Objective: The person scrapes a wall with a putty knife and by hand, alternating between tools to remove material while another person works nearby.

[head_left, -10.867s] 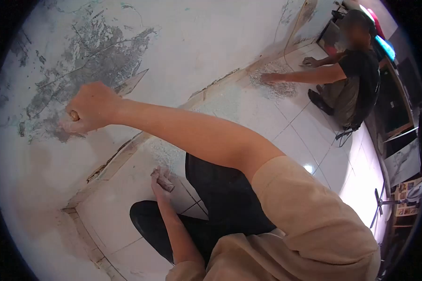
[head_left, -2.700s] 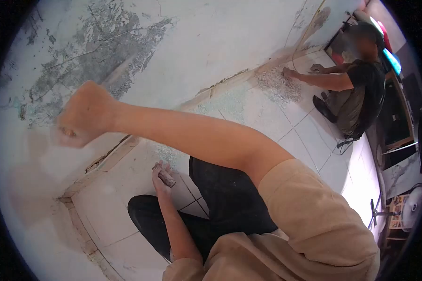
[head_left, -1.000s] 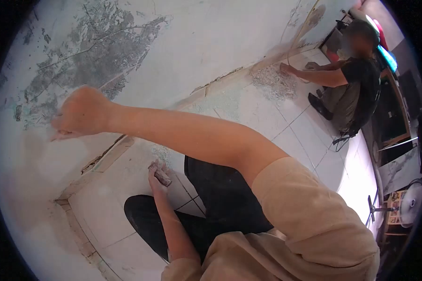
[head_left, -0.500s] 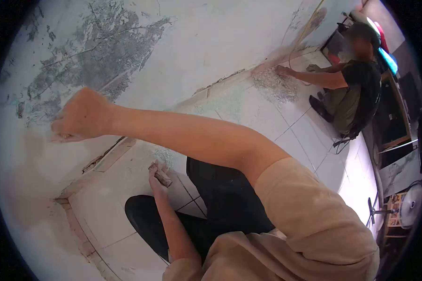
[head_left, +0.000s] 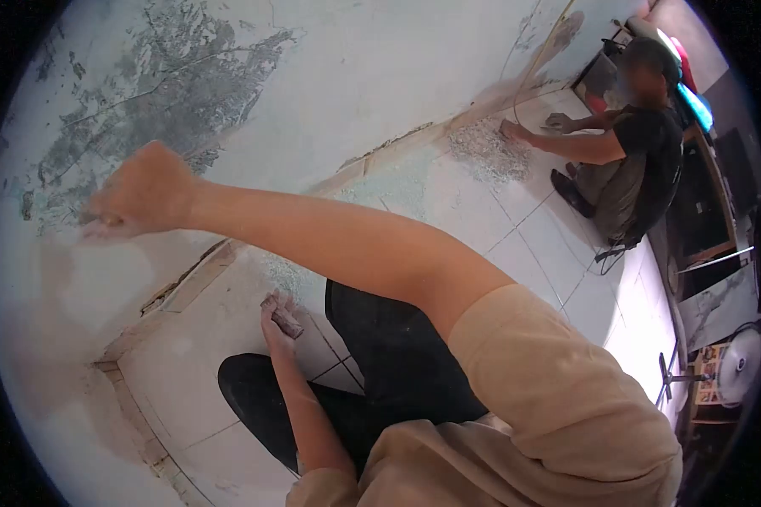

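Note:
My right hand [head_left: 144,193] is closed in a fist against the white wall [head_left: 355,76], below a rough grey patch [head_left: 177,89] where the paint has come off. It is slightly blurred, and its fingertips and anything between them are hidden. Lower down, over the tiled floor and near my knee, my left hand [head_left: 272,319] is closed around a dusty grey-brown block [head_left: 287,320]. The block's lower end sticks out of the fingers.
A co-worker [head_left: 643,160] squats by the wall at the upper right, hands near a heap of pale scrapings [head_left: 490,152]. Pale dust [head_left: 287,275] lies on the floor tiles [head_left: 516,241]. A broken skirting strip [head_left: 199,283] follows the wall's foot. A fan [head_left: 740,363] stands far right.
My right fist has shifted slightly up the wall. My left hand still holds the block. The whole view has moved a little, and the co-worker's hands have shifted slightly.

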